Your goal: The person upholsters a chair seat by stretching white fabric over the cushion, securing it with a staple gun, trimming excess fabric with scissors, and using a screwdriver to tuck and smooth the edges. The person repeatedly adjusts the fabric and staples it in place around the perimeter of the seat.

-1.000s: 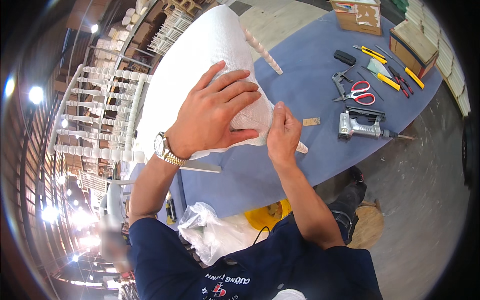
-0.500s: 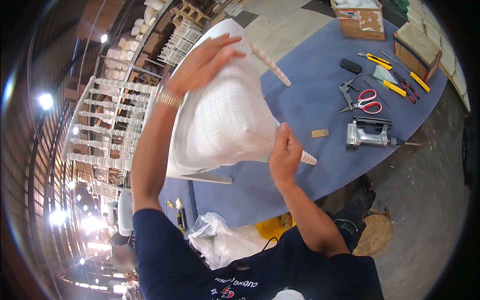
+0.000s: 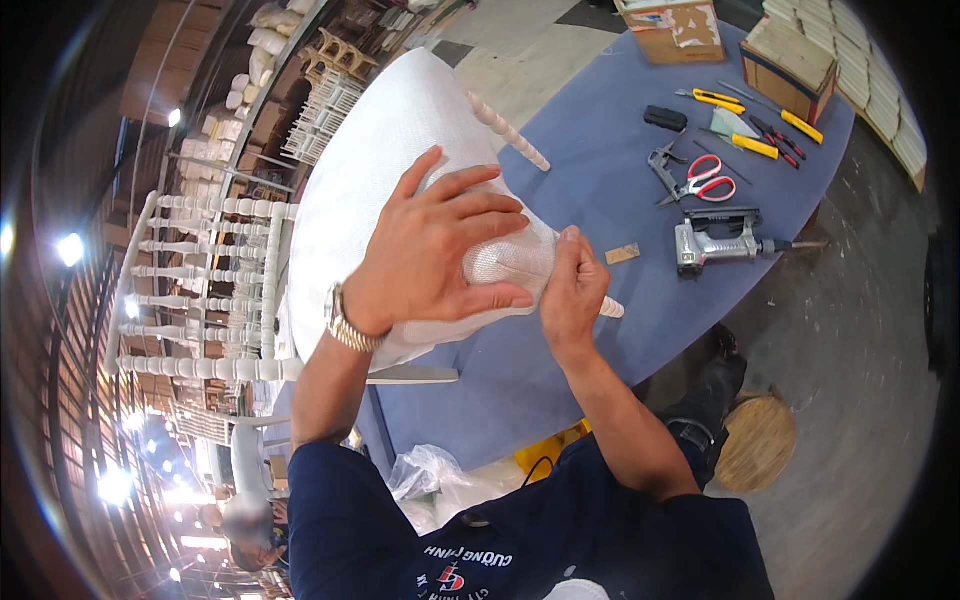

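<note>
White woven fabric (image 3: pixel 360 170) covers a padded chair seat resting on the table, with turned white legs (image 3: pixel 515 135) showing past it on the right. My left hand (image 3: pixel 435 245), wearing a metal watch, lies spread over the cloth near the seat's front corner. At that corner my right hand (image 3: pixel 572 290) is closed, its thumb on top, gripping the cloth's edge. A seam or fold runs across the fabric between the two hands. The fabric's underside is hidden.
On the blue table (image 3: pixel 480 400) lie a staple gun (image 3: pixel 715 242), red-handled scissors (image 3: pixel 705 182), an air blow gun (image 3: pixel 665 170), yellow cutters (image 3: pixel 715 98) and pliers (image 3: pixel 778 138). Cardboard boxes (image 3: pixel 672 32) stand at the far edge. A white spindled frame (image 3: pixel 200 285) is on the left, a round stool (image 3: pixel 757 445) below right.
My left hand has come down from the far part of the seat toward the near corner, fingers spread. My right hand keeps its grip there. The whole view has shifted slightly.
</note>
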The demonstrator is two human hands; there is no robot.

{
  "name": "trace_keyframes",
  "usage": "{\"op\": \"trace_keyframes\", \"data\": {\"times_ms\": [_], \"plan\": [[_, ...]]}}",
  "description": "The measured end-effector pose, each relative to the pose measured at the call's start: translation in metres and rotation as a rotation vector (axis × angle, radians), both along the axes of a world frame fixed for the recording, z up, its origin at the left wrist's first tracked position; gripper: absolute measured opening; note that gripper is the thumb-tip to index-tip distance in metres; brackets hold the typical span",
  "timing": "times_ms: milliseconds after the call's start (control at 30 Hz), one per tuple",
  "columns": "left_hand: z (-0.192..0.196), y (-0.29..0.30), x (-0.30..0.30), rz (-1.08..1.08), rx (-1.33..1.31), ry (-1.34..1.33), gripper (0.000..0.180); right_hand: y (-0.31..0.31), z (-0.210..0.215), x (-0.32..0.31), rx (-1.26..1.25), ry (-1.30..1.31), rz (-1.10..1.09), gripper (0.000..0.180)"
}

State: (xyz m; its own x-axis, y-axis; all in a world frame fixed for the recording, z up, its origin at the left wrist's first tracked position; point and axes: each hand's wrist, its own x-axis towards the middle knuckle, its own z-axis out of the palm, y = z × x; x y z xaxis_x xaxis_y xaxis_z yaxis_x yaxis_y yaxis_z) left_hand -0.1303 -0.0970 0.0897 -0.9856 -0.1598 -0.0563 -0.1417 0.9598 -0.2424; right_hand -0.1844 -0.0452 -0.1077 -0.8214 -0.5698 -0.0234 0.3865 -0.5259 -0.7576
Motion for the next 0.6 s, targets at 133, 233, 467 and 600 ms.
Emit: {"op": "trace_keyframes", "data": {"times_ms": [133,233,467,600], "plan": [[-0.007,0.009,0.007,0.000,-0.084,0.022,0.056,0.006,-0.007,0.009,-0.079,-0.122,0.068,0.036],[-0.011,0.004,0.007,0.002,-0.081,0.014,0.056,0.014,0.002,0.013,-0.074,-0.163,0.113,0.034],[-0.010,0.001,0.006,0.009,-0.092,0.001,0.058,0.013,0.000,0.013,0.022,0.069,0.036,0.032],[-0.011,-0.001,0.005,0.023,-0.074,-0.010,0.058,0.006,-0.003,0.011,0.008,0.120,-0.050,0.031]]}}
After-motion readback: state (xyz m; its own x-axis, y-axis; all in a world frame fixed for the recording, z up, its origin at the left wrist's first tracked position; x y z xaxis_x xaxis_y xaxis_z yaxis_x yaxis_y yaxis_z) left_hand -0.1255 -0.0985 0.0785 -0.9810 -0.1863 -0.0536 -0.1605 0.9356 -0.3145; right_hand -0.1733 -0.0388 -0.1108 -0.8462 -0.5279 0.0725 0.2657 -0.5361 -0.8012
